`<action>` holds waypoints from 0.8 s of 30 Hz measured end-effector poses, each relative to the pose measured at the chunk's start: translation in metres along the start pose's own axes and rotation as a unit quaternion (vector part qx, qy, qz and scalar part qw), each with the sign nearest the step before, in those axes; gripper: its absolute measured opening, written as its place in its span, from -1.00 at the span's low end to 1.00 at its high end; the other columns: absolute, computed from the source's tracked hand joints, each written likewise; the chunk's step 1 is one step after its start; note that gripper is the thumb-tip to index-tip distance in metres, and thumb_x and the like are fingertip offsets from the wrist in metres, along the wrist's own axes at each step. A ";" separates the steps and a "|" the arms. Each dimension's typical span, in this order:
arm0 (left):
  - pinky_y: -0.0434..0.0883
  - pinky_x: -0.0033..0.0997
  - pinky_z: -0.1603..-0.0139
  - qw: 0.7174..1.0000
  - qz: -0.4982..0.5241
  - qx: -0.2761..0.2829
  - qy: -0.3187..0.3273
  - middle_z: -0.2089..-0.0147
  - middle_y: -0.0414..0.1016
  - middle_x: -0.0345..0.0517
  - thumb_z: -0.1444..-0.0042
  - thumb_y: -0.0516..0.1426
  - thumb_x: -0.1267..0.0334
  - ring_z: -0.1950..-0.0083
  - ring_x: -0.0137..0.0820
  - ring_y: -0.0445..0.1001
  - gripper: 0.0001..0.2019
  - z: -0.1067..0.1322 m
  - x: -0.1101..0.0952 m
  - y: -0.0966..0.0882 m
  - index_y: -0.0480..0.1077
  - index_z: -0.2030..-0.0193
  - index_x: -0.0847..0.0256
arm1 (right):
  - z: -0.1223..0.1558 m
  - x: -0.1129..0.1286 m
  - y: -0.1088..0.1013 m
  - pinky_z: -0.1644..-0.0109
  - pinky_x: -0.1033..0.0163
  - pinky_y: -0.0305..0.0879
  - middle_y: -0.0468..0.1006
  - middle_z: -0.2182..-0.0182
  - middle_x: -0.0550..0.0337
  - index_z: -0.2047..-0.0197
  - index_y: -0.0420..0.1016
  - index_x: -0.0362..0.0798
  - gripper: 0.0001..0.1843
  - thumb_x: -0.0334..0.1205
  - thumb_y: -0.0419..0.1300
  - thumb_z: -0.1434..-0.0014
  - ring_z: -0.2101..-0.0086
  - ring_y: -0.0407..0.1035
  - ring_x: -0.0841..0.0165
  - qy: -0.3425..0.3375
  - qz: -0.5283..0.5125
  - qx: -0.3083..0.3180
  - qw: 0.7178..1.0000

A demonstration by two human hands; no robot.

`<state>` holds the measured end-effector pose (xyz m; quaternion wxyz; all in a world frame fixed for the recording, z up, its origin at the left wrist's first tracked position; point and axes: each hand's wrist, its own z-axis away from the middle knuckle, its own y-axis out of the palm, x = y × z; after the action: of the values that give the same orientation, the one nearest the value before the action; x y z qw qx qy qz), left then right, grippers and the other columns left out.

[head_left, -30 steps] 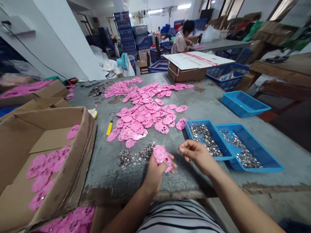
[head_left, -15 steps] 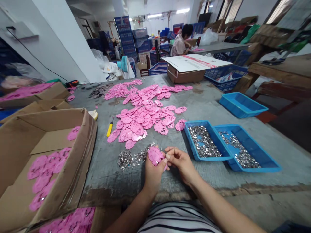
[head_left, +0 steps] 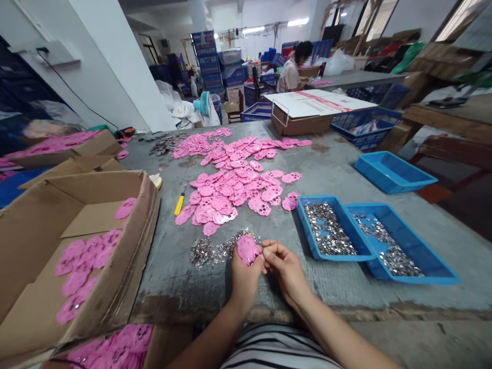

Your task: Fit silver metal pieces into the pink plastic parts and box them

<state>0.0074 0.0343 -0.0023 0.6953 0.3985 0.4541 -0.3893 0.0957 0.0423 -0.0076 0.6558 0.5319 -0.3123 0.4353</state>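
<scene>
My left hand (head_left: 246, 279) is closed around a pink flat plastic piece (head_left: 248, 249) with a scalloped edge, held above the table. A small shiny bit shows near its lower edge. Thumb and fingers of my right hand (head_left: 283, 264) are pinched together at the piece's right side; whatever lies between those fingertips is too small to make out. Just behind and left of my hands lie small silver metal parts (head_left: 202, 252) in loose heaps. Beyond them spreads a large pile of similar pink pieces (head_left: 221, 197), some with dark holes.
Two blue trays (head_left: 326, 228) of silver parts stand to the right, with another blue tray (head_left: 394, 171) farther back. On the left is a cardboard box (head_left: 148, 225) containing pink pieces. A yellow-handled tool (head_left: 179, 204) lies by the pile. A person (head_left: 291, 74) sits at a far table.
The view has shifted a little, so the scene sits slightly farther right. Both hands stay together at the pink piece, with a shiny bit now clearer near its lower edge.
</scene>
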 end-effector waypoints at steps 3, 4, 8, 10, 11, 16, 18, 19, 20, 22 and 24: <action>0.31 -0.52 0.55 1.000 -0.008 -0.005 0.008 0.45 0.43 -0.30 0.23 0.25 0.40 0.58 -0.53 0.32 -0.48 -0.003 0.002 -0.002 0.29 0.05 0.23 | -0.005 -0.001 -0.005 0.44 0.25 0.23 0.39 0.26 0.13 0.58 0.45 -0.07 -0.64 0.03 0.40 0.16 0.51 0.20 0.46 -0.029 0.066 0.026 0.997; 0.30 -0.53 0.57 1.000 -0.015 -0.009 0.010 0.46 0.42 -0.31 0.25 0.26 0.41 0.58 -0.52 0.32 -0.49 -0.004 0.003 -0.003 0.29 0.06 0.22 | -0.007 -0.001 -0.007 0.41 0.24 0.25 0.40 0.28 0.12 0.57 0.45 -0.06 -0.66 0.03 0.39 0.13 0.47 0.23 0.42 -0.046 0.101 0.037 0.993; 0.30 -0.55 0.56 0.999 -0.037 -0.021 0.034 0.44 0.42 -0.31 0.28 0.26 0.45 0.53 -0.51 0.35 -0.49 -0.008 0.007 -0.007 0.32 0.09 0.20 | -0.015 0.006 -0.015 0.29 0.20 0.26 0.41 0.28 0.08 0.55 0.46 -0.04 -0.73 -0.03 0.32 0.05 0.33 0.30 0.29 -0.128 0.263 0.055 0.955; 0.30 -0.56 0.56 0.998 -0.038 -0.016 0.040 0.43 0.42 -0.30 0.27 0.26 0.46 0.53 -0.51 0.35 -0.49 -0.008 0.009 -0.007 0.33 0.08 0.19 | -0.016 0.011 -0.018 0.21 0.18 0.27 0.41 0.26 0.08 0.55 0.44 -0.03 -0.76 -0.06 0.27 0.00 0.27 0.32 0.27 -0.158 0.318 0.070 0.932; 0.30 -0.56 0.57 0.998 -0.038 -0.012 0.037 0.43 0.41 -0.30 0.26 0.26 0.46 0.54 -0.52 0.35 -0.49 -0.008 0.009 -0.007 0.33 0.08 0.19 | -0.016 0.014 -0.018 0.16 0.16 0.27 0.41 0.27 0.09 0.54 0.43 -0.03 -0.76 -0.08 0.25 -0.03 0.24 0.33 0.26 -0.168 0.336 0.083 0.923; 0.29 -0.56 0.61 0.999 0.009 0.043 0.003 0.44 0.41 -0.31 0.27 0.26 0.41 0.58 -0.53 0.34 -0.47 -0.004 -0.007 -0.005 0.28 0.06 0.17 | -0.012 0.032 -0.018 0.04 0.12 0.24 0.39 0.27 0.08 0.55 0.37 -0.04 -0.73 -0.13 0.16 -0.13 0.19 0.32 0.26 -0.177 0.346 0.139 0.911; 0.30 -0.56 0.62 0.991 0.078 0.111 -0.017 0.40 0.44 -0.27 0.21 0.25 0.28 0.55 -0.49 0.40 -0.50 -0.002 -0.018 -0.006 0.24 0.07 0.16 | -0.012 0.042 -0.018 0.01 0.12 0.23 0.39 0.24 0.07 0.54 0.36 -0.04 -0.73 -0.13 0.16 -0.14 0.16 0.31 0.26 -0.167 0.326 0.149 0.919; 0.29 -0.55 0.64 0.982 0.111 0.148 -0.041 0.40 0.45 -0.24 0.16 0.22 0.18 0.53 -0.45 0.43 -0.54 -0.002 -0.024 -0.006 0.22 0.09 0.17 | -0.012 0.047 -0.017 -0.01 0.11 0.21 0.40 0.22 0.07 0.53 0.36 -0.04 -0.75 -0.14 0.17 -0.13 0.13 0.31 0.26 -0.167 0.317 0.148 0.922; 0.27 -0.55 0.66 0.974 0.131 0.173 -0.059 0.40 0.45 -0.22 0.12 0.20 0.08 0.52 -0.42 0.46 -0.57 -0.003 -0.029 -0.006 0.21 0.13 0.18 | -0.012 0.052 -0.016 -0.03 0.10 0.20 0.40 0.22 0.07 0.52 0.36 -0.04 -0.76 -0.14 0.17 -0.13 0.09 0.30 0.24 -0.165 0.318 0.156 0.921; 0.24 -0.56 0.70 0.966 0.145 0.198 -0.080 0.42 0.45 -0.19 0.09 0.16 -0.03 0.51 -0.38 0.48 -0.58 -0.004 -0.037 -0.006 0.20 0.18 0.18 | -0.013 0.062 -0.015 -0.06 0.09 0.17 0.41 0.22 0.07 0.50 0.37 -0.04 -0.78 -0.17 0.16 -0.14 0.01 0.26 0.22 -0.168 0.332 0.175 0.912; 0.23 -0.57 0.70 0.965 0.147 0.202 -0.083 0.42 0.46 -0.18 0.07 0.17 -0.08 0.50 -0.37 0.49 -0.56 -0.004 -0.041 -0.005 0.18 0.20 0.18 | -0.013 0.068 -0.013 -0.08 0.08 0.16 0.41 0.24 0.07 0.50 0.39 -0.04 -0.78 -0.19 0.14 -0.17 -0.05 0.22 0.20 -0.172 0.358 0.193 0.897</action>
<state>-0.0102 0.0435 0.0345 0.6854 0.5590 0.2435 -0.3982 0.1358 0.0701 0.0431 0.2760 0.5668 -0.4997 0.5940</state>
